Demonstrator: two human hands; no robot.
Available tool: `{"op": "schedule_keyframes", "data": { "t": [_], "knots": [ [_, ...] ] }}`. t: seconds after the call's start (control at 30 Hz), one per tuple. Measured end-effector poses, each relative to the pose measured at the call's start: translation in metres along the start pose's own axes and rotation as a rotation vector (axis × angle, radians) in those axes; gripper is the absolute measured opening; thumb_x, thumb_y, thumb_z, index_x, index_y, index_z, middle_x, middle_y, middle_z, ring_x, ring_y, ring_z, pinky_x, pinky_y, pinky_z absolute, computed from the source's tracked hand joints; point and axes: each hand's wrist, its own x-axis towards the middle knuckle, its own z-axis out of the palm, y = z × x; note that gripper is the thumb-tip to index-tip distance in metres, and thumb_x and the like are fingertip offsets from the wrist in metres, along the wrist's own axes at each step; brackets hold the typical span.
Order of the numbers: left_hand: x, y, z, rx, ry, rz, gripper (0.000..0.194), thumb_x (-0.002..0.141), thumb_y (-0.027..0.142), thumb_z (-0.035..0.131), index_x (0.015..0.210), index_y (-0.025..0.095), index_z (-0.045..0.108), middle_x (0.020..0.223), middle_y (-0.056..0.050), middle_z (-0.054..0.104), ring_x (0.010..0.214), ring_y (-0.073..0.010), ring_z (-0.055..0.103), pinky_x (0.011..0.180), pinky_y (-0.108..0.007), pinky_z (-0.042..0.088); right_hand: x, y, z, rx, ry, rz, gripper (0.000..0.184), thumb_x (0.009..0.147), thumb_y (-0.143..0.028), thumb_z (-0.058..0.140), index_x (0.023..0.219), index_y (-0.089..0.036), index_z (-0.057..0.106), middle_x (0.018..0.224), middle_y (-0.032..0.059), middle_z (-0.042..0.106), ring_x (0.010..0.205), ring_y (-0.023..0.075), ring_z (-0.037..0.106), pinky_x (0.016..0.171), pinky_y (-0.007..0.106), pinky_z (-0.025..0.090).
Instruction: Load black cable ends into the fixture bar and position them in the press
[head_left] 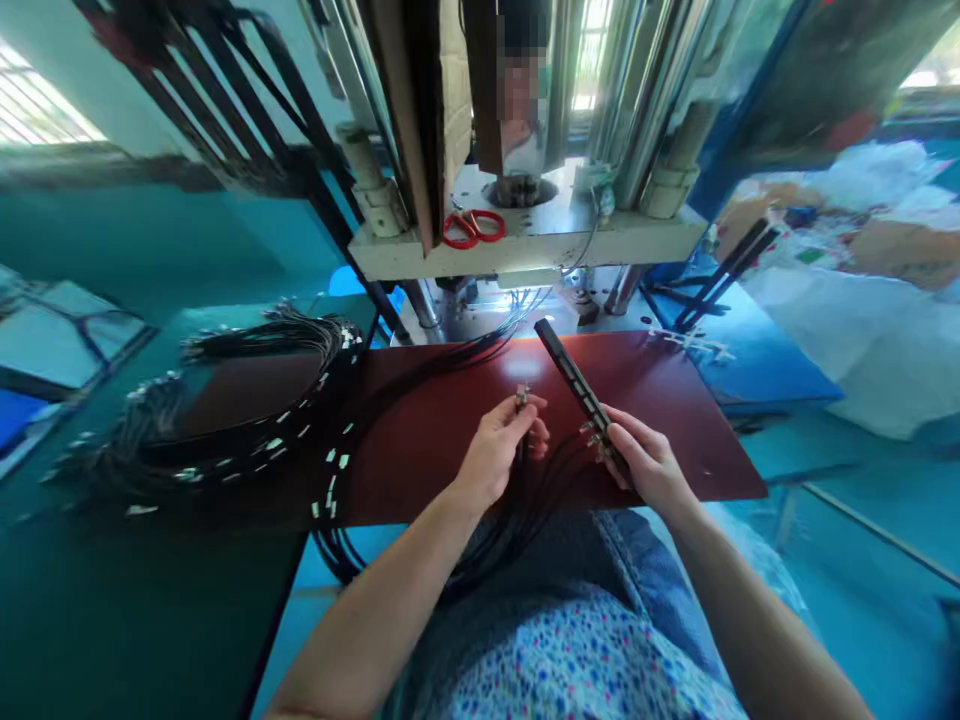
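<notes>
The lower end of the black strip (581, 392) is hidden inside the right hand (643, 460). The cables (517, 510) are lost below the surface (675, 430) edge. A face behind the press (525, 235) is blurred.

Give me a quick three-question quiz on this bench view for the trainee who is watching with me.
1. True or false: the right hand holds a long black bar that slants up and away over the red-brown board.
2. What does the left hand pinch? A) the red-handled scissors B) a small metal connector on a black cable C) a screwdriver
3. Fill in: the big coil of black cables lies to the person's ____.

Key: 1 true. 2 B. 3 left.
</notes>
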Motion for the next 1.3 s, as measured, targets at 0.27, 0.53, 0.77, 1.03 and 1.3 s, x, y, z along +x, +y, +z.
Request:
{"op": "schedule_keyframes", "data": {
  "t": [0.27, 0.53, 0.77, 1.03, 1.3],
  "knots": [
    [0.020, 0.013, 0.002, -0.163, -0.144, -0.031, 0.013, 0.073, 0.019, 0.053, 0.078, 0.020, 0.041, 0.049, 0.008, 0.037, 0.037, -0.0040, 0.028, 0.036, -0.016, 0.018, -0.002, 0.002, -0.001, 0.026, 0.007, 0.035, 0.043, 0.083, -0.041, 0.053, 0.118, -0.016, 0.054, 0.062, -0.0002, 0.058, 0.036, 0.0054, 0.041, 0.029, 0.017, 0.029],
    [0.027, 0.004, 0.010, -0.005, -0.212, -0.229, 0.021, 0.064, 0.020, 0.063, 0.073, 0.015, 0.045, 0.054, 0.005, 0.046, 0.034, 0.0002, 0.028, 0.033, -0.014, 0.011, -0.003, -0.003, 0.001, 0.054, 0.012, 0.056, 0.047, 0.082, -0.043, 0.054, 0.118, -0.014, 0.053, 0.056, -0.0020, 0.054, 0.035, 0.0061, 0.041, 0.028, 0.016, 0.029],
    [0.035, 0.004, 0.021, 0.105, -0.197, -0.211, 0.019, 0.060, 0.021, 0.064, 0.066, 0.015, 0.047, 0.045, 0.008, 0.037, 0.032, -0.0013, 0.029, 0.031, -0.014, 0.013, -0.004, -0.004, 0.000, 0.061, -0.014, 0.073, 0.047, 0.082, -0.043, 0.053, 0.120, -0.015, 0.053, 0.056, -0.0032, 0.052, 0.036, 0.0057, 0.040, 0.029, 0.017, 0.028],
    [0.033, 0.005, 0.027, 0.157, -0.137, -0.160, 0.018, 0.057, 0.022, 0.064, 0.059, 0.014, 0.048, 0.042, 0.006, 0.039, 0.029, -0.0007, 0.027, 0.031, -0.015, 0.011, -0.003, -0.006, 0.001, 0.044, -0.030, 0.065, 0.047, 0.083, -0.042, 0.052, 0.121, -0.015, 0.053, 0.055, -0.0031, 0.051, 0.036, 0.0055, 0.039, 0.030, 0.017, 0.028],
    [0.033, 0.005, 0.028, 0.134, -0.132, -0.182, 0.017, 0.056, 0.021, 0.064, 0.059, 0.014, 0.049, 0.041, 0.008, 0.036, 0.029, -0.0003, 0.023, 0.032, -0.016, 0.009, -0.003, -0.004, 0.000, 0.053, -0.019, 0.054, 0.042, 0.084, -0.041, 0.052, 0.119, -0.018, 0.054, 0.059, -0.0028, 0.054, 0.037, 0.0051, 0.040, 0.030, 0.016, 0.029]
  ]
}}
